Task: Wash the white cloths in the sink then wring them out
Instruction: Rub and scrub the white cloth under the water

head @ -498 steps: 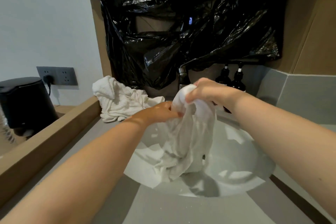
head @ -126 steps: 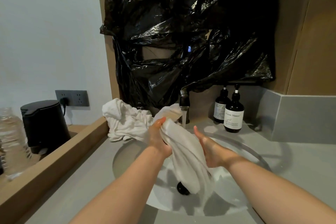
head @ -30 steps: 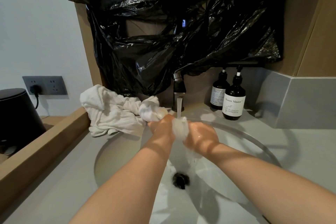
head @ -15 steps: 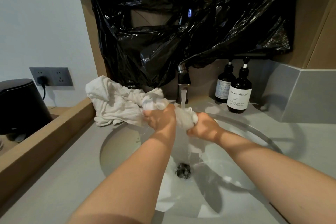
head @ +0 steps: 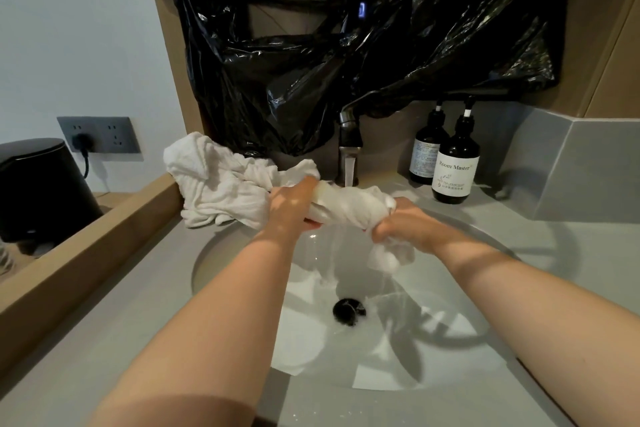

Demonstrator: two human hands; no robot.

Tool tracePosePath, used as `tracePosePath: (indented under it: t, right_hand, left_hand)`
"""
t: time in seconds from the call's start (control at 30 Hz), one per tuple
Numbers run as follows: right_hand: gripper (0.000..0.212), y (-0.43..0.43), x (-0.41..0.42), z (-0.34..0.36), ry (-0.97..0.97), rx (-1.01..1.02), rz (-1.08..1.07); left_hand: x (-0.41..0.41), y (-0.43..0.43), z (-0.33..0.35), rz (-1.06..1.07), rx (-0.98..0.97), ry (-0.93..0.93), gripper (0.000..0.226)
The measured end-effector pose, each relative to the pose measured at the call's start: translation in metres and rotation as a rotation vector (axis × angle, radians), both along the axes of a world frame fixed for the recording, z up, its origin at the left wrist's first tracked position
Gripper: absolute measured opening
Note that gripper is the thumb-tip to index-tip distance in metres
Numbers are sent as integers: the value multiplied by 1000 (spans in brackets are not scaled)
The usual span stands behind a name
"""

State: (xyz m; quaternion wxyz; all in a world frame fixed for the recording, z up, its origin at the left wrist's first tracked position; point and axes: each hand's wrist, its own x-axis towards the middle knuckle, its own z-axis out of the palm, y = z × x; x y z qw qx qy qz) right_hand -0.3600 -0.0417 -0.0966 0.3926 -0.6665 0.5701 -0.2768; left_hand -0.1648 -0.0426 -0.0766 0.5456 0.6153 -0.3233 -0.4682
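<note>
cloth [head: 349, 206] now stretched between left hand [head: 291, 204] and right hand [head: 403, 229], both gripping; probably wringing begun under running tap [head: 349, 142].

Both forearms stretched forward; left hand [head: 291, 208], right hand [head: 405, 227] curled tight round cloth [head: 349, 208] ends.

Head view, close, facing forward-down over sink [head: 242, 263].
</note>
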Motion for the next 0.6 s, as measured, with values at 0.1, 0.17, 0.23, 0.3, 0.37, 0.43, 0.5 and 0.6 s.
tracePosePath:
  t: [0.1,0.17,0.23,0.3,0.37,0.43,0.5,0.6]
  right_hand:
    - [61,-5,-8,0,-276,72,48]
    - [66,-8,-12,1,-454,156,92]
    - [71,-9,-15,2,-533,209,142]
    - [72,-9,-16,4,-572,254,188]
    - [70,-7,-19,7,-602,287,212]
    - [66,-5,-20,9,-608,329,227]
    - [56,-2,-18,9,-562,370,185]
    - [46,-1,-11,6,-523,394,129]
  left_hand:
    - [5,5,17,-182,76,-343,41]
    - [9,6,27,-322,147,-543,45]
    - [15,7,36,-431,199,-664,48]
    - [22,7,42,-504,219,-741,48]
    - [28,7,43,-629,260,-792,47]
    - [29,9,37,-814,372,-789,46]
    - [26,13,21,-986,523,-783,50]
    - [20,14,-9,-976,550,-851,46]
